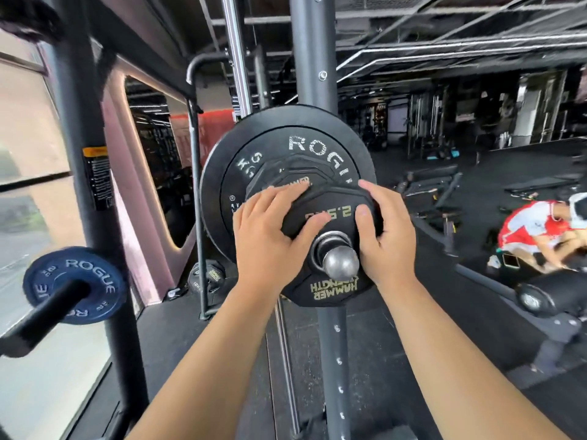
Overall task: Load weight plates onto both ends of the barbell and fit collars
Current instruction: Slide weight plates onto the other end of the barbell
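The barbell sleeve [340,261] carries three plates. Farthest from the grips sits a large black Rogue plate [314,147], in front of it a smaller black Hammer plate [295,173], and nearest is the 2.5 kg plate [333,289], its lettering upside down. The sleeve's rounded steel end pokes through its centre hole. Well out to the left of the grips, a storage peg [41,315] holds a blue Rogue plate [95,271].

Below the grips lies black rubber flooring [397,344]. A grey upright post [309,58] rises behind the plates. A second rack upright [79,122] stands to the left, next to a bright window [25,122]. Off to the right, well apart, a person in red and white [533,230] bends low near the floor in a dim gym hall with an open black ceiling.

The left grip [270,236] holds the 2.5 kg plate at its upper left rim. Its thumb lies on the face and its fingers are spread, lightly bent, reaching past the rim onto the Hammer plate. The right grip [386,236] clasps the right rim, with the fingers curled over the edge and the thumb pressed on the face. The sleeve end sits between the two grips.
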